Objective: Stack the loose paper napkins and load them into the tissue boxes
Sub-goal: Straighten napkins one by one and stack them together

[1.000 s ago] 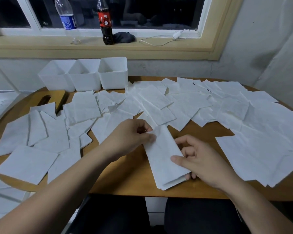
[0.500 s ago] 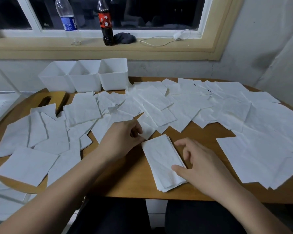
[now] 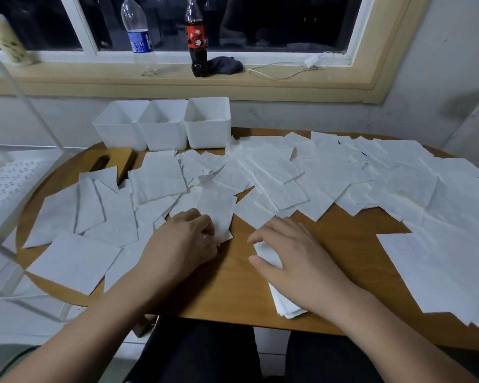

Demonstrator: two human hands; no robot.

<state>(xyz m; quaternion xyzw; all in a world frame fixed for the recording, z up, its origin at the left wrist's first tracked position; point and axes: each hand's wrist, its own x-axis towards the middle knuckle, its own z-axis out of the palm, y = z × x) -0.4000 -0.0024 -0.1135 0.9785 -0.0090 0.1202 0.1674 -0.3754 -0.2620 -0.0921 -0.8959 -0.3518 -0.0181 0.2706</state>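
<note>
- Though largely papered over, round wooden table (image 3: 343,244), bare only along a near middle strip. Near rim close under the stack, so any slip toward the lap likely to drop sheets to the floor.
- Loose napkins (image 3: 329,175), scattered in overlapping sheets from the left edge of the table to the right. Nearly all unstacked, hence task judged early. Hazard: overlap, with a neighbouring sheet dragged along or torn on pulling one free.
- Three white boxes (image 3: 163,125), side by side at the far left of the table near the wall, open-topped and apparently empty. Well apart from both hands, so a long carry ahead for any finished pile.
- Slotted wooden piece (image 3: 116,161), possibly a box cover, just in front of the boxes and partly under napkins.
- Right hand (image 3: 293,258), fingers straight and slightly spread, laid flat on the stack and gripping nothing. Pressure from the palm only, so weak against sideways sliding.
- Left hand (image 3: 186,239), fingers curled, pinching the near end of the single napkin.
- Stack (image 3: 288,308), at the near edge of the table beneath the right palm. Near corner at or past the rim, impossible to tell which. Hazard: fanning out or tipping off on lifting the palm.
- Single napkin (image 3: 216,205), thin and creased, far end lying on other sheets. Hazard: folding over or landing skewed on the stack.
</note>
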